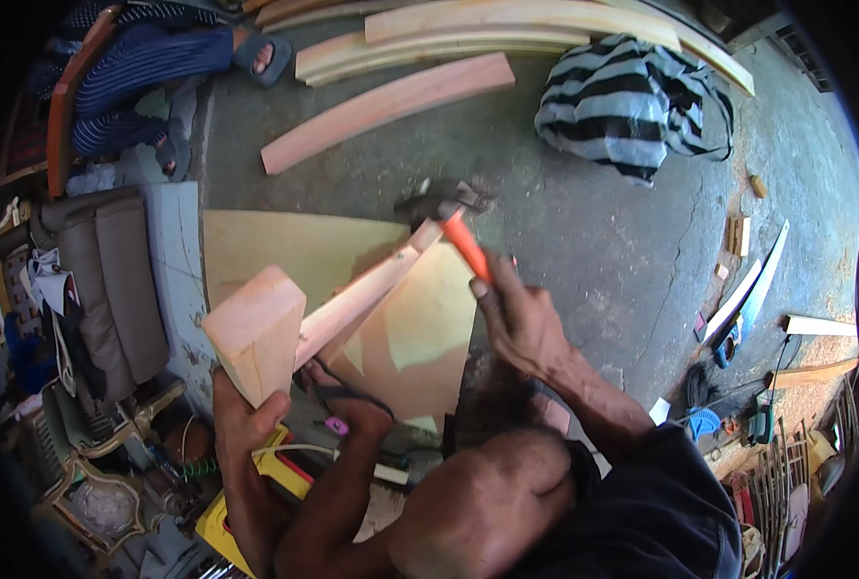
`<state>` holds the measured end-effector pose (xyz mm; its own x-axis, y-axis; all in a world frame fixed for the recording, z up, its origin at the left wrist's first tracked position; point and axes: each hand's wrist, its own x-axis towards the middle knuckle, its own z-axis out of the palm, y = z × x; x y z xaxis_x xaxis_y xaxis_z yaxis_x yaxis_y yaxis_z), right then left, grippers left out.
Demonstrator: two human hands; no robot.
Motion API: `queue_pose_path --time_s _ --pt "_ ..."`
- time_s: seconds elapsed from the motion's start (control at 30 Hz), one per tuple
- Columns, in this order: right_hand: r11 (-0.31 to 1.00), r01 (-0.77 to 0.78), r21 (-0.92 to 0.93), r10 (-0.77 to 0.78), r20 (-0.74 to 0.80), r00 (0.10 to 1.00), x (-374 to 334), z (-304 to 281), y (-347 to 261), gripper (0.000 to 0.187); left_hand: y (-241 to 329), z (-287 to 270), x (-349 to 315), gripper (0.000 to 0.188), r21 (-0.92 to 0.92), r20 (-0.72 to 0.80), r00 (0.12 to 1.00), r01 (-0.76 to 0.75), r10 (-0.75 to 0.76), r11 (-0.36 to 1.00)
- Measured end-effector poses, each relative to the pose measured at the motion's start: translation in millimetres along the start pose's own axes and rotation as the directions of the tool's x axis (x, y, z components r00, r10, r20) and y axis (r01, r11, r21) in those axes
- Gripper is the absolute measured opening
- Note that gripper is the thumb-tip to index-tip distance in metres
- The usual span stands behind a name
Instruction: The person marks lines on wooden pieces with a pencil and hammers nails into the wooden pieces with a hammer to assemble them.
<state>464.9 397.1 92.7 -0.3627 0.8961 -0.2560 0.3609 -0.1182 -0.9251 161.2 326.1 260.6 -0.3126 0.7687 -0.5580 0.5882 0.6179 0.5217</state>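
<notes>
My left hand (246,410) grips a thick pale wooden block (265,323) from below and keeps it raised. A narrow wooden rail (362,294) runs from behind the block up to the right; how the two are joined is hidden. In my right hand (526,328) is a hammer with an orange handle (466,246). Its dark head is blurred and lies at the rail's far end; whether they touch I cannot tell. Under the rail, a plywood sheet (285,236) lies on the floor, and my sandalled foot (352,393) is beside the block.
Planks (391,106) lie across the far floor near a striped black-and-white bag (608,106). At upper left another person's leg (149,72) shows. A handsaw (752,294) rests at right. Brown cushions (125,289) stand at left; a yellow case (280,473) sits by my left forearm.
</notes>
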Motion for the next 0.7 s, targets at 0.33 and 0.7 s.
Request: queue_pose_path --time_s 0.33,0.7 --pt "0.995 0.01 -0.096 0.003 0.135 0.991 -6 13 33 0.042 0 10 -4 0.055 -0.026 -0.012 0.999 -0.031 0.031 0.999" --pt "0.999 -0.019 -0.041 0.02 0.037 0.999 0 1 46 0.036 -28 5 0 0.051 -0.19 -0.114 0.993 -0.051 0.029 0.98"
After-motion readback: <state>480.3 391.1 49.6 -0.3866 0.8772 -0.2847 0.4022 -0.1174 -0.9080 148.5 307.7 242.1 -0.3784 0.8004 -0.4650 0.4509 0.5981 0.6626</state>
